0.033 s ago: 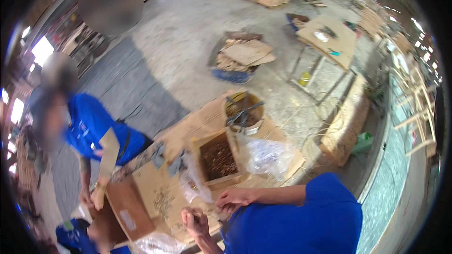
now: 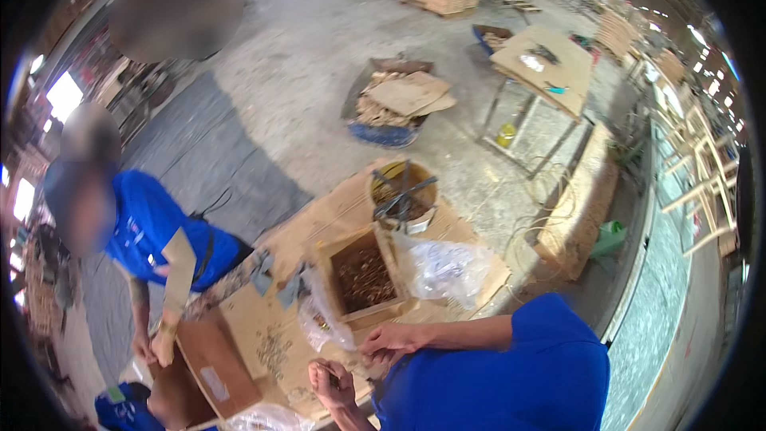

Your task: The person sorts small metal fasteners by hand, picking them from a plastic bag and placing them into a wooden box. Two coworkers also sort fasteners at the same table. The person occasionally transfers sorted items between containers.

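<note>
My left hand (image 2: 331, 385) is closed, fingers curled in, above the near edge of a cardboard-covered table (image 2: 247, 303). A small dark thing shows at its fingers, too small to name. Just right of it, my right hand (image 2: 389, 343) has its fingers pinched together; whatever they hold is hidden. Small metal pieces (image 2: 275, 349) lie scattered on the cardboard left of my hands. Beyond my hands is a wooden box (image 2: 325, 259) with many small brown pieces inside, and a clear plastic bag (image 2: 323, 323) sits beside it.
A yellowish bucket (image 2: 432, 191) with dark straps and another plastic bag (image 2: 447, 267) stand past the box. At left, a co-worker in blue (image 2: 171, 227) reaches into a brown carton (image 2: 223, 363). A second person (image 2: 128, 409) is close by. A scrap-filled cart (image 2: 383, 134) stands on the floor.
The whole view has shifted slightly to the left and become sharper. Both of my hands keep nearly the same pose.
</note>
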The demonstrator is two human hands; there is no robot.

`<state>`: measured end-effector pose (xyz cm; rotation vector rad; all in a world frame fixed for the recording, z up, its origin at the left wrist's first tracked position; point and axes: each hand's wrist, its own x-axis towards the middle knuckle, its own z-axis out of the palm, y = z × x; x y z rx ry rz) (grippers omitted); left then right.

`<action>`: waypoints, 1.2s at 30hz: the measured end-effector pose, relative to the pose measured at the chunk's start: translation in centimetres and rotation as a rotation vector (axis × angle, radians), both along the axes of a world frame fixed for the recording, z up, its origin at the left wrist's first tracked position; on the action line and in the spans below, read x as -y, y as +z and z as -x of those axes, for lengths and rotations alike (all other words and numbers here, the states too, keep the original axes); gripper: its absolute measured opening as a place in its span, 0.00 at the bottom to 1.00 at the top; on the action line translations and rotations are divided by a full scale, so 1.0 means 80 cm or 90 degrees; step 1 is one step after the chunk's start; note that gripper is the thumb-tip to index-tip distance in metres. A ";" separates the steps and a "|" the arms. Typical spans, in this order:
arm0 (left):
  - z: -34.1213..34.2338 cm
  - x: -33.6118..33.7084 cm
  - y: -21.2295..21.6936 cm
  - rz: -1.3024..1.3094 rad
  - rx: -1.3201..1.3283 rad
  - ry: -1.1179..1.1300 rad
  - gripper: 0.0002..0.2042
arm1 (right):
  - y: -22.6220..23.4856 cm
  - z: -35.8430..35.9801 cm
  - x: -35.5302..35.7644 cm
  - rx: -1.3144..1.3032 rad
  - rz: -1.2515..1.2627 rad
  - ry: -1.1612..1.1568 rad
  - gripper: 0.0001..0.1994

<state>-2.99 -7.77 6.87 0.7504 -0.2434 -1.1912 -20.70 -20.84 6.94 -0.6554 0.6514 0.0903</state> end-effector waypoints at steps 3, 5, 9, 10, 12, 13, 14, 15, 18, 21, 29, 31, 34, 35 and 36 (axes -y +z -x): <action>0.029 -0.002 0.005 -0.210 0.157 -0.065 0.10 | -0.016 -0.006 -0.008 -0.047 0.017 -0.084 0.13; 0.046 -0.001 0.011 -0.247 0.241 -0.110 0.09 | -0.026 -0.009 -0.013 -0.075 0.031 -0.115 0.14; 0.058 0.005 0.000 -0.355 0.463 -0.078 0.08 | -0.035 -0.015 -0.017 -0.005 0.068 -0.129 0.14; 0.057 0.009 0.011 -0.357 0.562 -0.069 0.09 | -0.036 -0.016 -0.017 0.017 0.088 -0.135 0.15; 0.064 0.021 0.034 -0.369 0.647 -0.059 0.10 | -0.035 -0.013 -0.021 0.023 0.150 -0.103 0.16; 0.061 0.017 0.020 -0.376 0.610 -0.098 0.12 | -0.040 -0.010 -0.021 0.022 0.123 -0.126 0.15; 0.065 0.017 0.019 -0.318 0.579 -0.043 0.12 | -0.038 -0.008 -0.015 0.030 0.231 -0.091 0.15; 0.062 0.018 0.025 -0.334 0.553 -0.064 0.12 | -0.024 -0.018 -0.014 -0.003 0.081 -0.140 0.14; 0.061 0.013 0.024 -0.338 0.551 -0.063 0.11 | -0.034 -0.018 -0.019 0.007 -0.048 -0.215 0.12; 0.065 0.012 0.028 -0.374 0.550 -0.029 0.11 | -0.037 -0.015 -0.020 0.018 -0.059 -0.211 0.10; 0.072 0.005 0.023 -0.343 0.705 0.064 0.11 | -0.015 -0.021 -0.023 0.052 -0.099 -0.243 0.10; 0.073 0.008 0.026 -0.329 0.720 0.066 0.12 | -0.016 -0.016 -0.016 0.060 -0.120 -0.223 0.10; 0.071 0.009 0.034 -0.326 0.711 0.025 0.14 | -0.021 -0.008 -0.009 0.030 -0.097 -0.173 0.11; 0.071 0.010 0.038 -0.327 0.702 0.003 0.14 | -0.023 -0.007 -0.008 0.013 -0.080 -0.154 0.11; 0.069 0.009 0.038 -0.321 0.690 -0.002 0.15 | -0.017 -0.009 -0.007 0.026 -0.080 -0.146 0.11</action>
